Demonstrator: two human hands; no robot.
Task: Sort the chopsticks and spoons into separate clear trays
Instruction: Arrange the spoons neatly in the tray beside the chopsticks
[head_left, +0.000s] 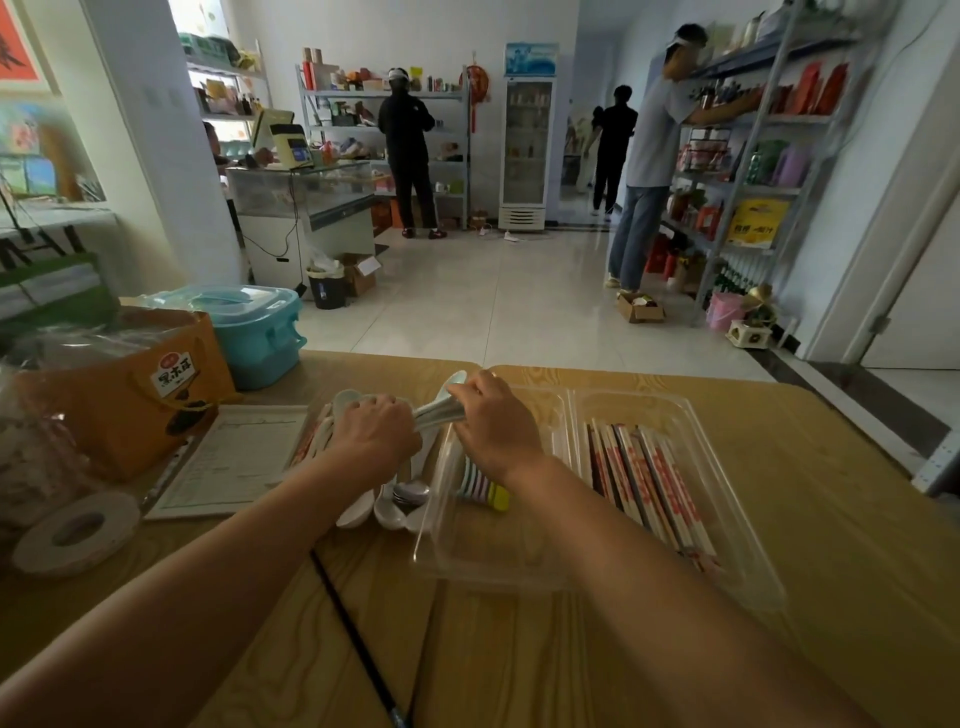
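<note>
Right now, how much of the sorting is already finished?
Done: wrapped chopsticks fill the right clear tray. In hand: the right hand and left hand grip a bundle of spoons. Left: white spoons and some chopsticks lie left of the middle tray.

Two bare forearms come in from the bottom edge, no sleeves in view on either. Left hand (375, 434) and right hand (496, 423): no gloves, rings, watch or bands visible. Wrists bare too. Fingers mostly hidden from this angle; nails can't be made out. Nothing else of the body shows.
</note>
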